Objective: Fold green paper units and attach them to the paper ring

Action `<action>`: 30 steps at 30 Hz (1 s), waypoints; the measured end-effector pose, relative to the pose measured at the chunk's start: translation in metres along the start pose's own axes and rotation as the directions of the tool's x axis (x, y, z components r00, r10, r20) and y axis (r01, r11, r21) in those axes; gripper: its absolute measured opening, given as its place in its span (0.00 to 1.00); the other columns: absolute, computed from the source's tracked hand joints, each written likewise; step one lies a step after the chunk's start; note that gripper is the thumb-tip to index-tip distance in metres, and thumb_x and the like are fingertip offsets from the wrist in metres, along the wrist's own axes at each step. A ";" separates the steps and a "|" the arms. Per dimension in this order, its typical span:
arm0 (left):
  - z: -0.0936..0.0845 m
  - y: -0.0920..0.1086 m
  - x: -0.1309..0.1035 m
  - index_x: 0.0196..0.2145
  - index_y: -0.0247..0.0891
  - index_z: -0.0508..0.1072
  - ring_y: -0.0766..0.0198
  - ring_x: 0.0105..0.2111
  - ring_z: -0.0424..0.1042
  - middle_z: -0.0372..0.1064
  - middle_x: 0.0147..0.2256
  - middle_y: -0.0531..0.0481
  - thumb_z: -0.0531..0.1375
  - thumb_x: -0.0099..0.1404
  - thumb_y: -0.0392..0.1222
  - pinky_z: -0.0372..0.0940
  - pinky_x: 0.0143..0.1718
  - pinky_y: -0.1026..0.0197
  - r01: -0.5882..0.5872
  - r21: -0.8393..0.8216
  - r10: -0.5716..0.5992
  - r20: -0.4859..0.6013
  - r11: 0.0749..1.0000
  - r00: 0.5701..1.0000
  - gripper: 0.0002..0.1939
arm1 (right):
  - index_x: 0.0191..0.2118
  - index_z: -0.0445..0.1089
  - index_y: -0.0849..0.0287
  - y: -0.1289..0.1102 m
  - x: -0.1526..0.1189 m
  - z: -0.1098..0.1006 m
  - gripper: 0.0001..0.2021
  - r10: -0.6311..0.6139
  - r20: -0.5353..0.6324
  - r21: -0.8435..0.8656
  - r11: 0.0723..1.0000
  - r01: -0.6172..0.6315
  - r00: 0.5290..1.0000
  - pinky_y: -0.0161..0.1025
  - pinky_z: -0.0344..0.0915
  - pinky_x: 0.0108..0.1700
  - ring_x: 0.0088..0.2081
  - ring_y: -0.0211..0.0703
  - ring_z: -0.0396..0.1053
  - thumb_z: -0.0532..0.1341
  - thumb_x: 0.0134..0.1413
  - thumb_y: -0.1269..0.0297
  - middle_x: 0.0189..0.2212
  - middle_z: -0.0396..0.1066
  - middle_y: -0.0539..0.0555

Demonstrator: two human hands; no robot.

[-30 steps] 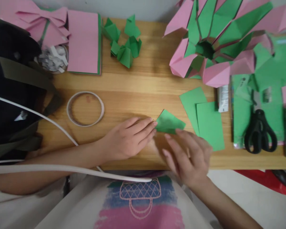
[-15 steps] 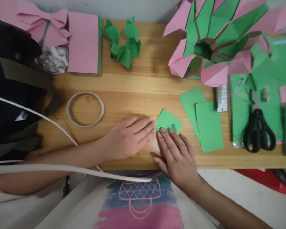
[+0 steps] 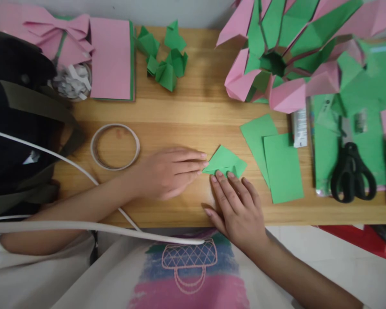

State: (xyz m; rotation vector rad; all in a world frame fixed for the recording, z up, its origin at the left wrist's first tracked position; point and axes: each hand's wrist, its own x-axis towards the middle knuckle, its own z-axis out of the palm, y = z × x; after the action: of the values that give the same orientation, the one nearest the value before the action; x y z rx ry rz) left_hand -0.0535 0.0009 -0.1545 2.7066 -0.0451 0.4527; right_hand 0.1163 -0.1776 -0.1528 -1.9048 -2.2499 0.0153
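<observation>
A small piece of green paper point(image 3: 224, 158), with a fold along its near edge, lies on the wooden table. My right hand point(image 3: 239, 201) rests flat, its fingertips on the near edge of that paper and its thumb out to the side. At the paper's left corner, the outstretched fingertips of my left hand point(image 3: 175, 171) touch or nearly touch it. Neither hand grips anything. Two flat green paper rectangles point(image 3: 284, 171) overlap to the right.
A roll of tape point(image 3: 94, 146) lies left. Folded green paper pieces point(image 3: 167, 71) and a pink paper stack point(image 3: 111, 60) stand behind. A pink-green paper construction point(image 3: 287, 92), a glue tube point(image 3: 300, 128) and black-handled scissors point(image 3: 352, 171) are right. White cables point(image 3: 67, 161) cross at left.
My left hand has shifted up and slightly left, its fingers straighter, uncovering more of the paper's left corner. My right hand has barely moved. The view has shifted slightly.
</observation>
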 end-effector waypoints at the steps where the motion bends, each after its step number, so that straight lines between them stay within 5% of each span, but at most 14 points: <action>1: 0.000 0.000 -0.001 0.42 0.32 0.75 0.56 0.57 0.69 0.75 0.50 0.41 0.54 0.69 0.32 0.67 0.57 0.53 -0.001 -0.007 0.000 -0.003 1.000 1.000 0.10 | 0.58 0.67 0.67 0.000 0.000 0.000 0.24 0.000 0.000 0.002 1.000 0.000 1.000 0.51 0.55 0.58 0.54 0.56 0.69 0.52 0.66 0.54 0.55 0.73 0.60; 7: -0.001 0.002 -0.005 0.44 0.31 0.74 0.53 0.56 0.69 0.75 0.49 0.39 0.57 0.66 0.32 0.69 0.56 0.50 0.010 0.033 -0.008 -0.054 0.999 0.998 0.10 | 0.58 0.66 0.69 -0.001 0.001 -0.001 0.25 0.001 0.000 0.025 1.000 -0.001 1.000 0.52 0.56 0.57 0.54 0.56 0.68 0.53 0.65 0.54 0.56 0.72 0.60; 17: 0.000 0.004 -0.003 0.48 0.33 0.75 0.52 0.60 0.63 0.71 0.55 0.44 0.53 0.68 0.37 0.60 0.58 0.49 -0.031 0.066 0.022 0.126 0.997 0.992 0.15 | 0.59 0.66 0.68 -0.002 -0.001 0.001 0.25 0.042 -0.011 0.052 0.998 -0.041 0.999 0.51 0.54 0.59 0.57 0.54 0.65 0.53 0.65 0.54 0.57 0.70 0.61; 30: 0.000 0.003 -0.002 0.45 0.33 0.76 0.53 0.58 0.66 0.73 0.54 0.46 0.53 0.68 0.36 0.61 0.57 0.49 -0.024 0.055 0.020 0.078 0.998 0.997 0.14 | 0.58 0.67 0.67 -0.005 -0.002 0.004 0.27 0.090 -0.043 -0.038 0.995 -0.092 0.995 0.52 0.56 0.58 0.57 0.59 0.64 0.53 0.64 0.51 0.57 0.69 0.67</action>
State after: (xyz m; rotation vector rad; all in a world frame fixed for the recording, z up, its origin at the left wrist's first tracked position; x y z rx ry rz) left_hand -0.0559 -0.0023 -0.1539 2.7806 -0.0845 0.3610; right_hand 0.1110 -0.1802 -0.1559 -2.0075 -2.1516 -0.0551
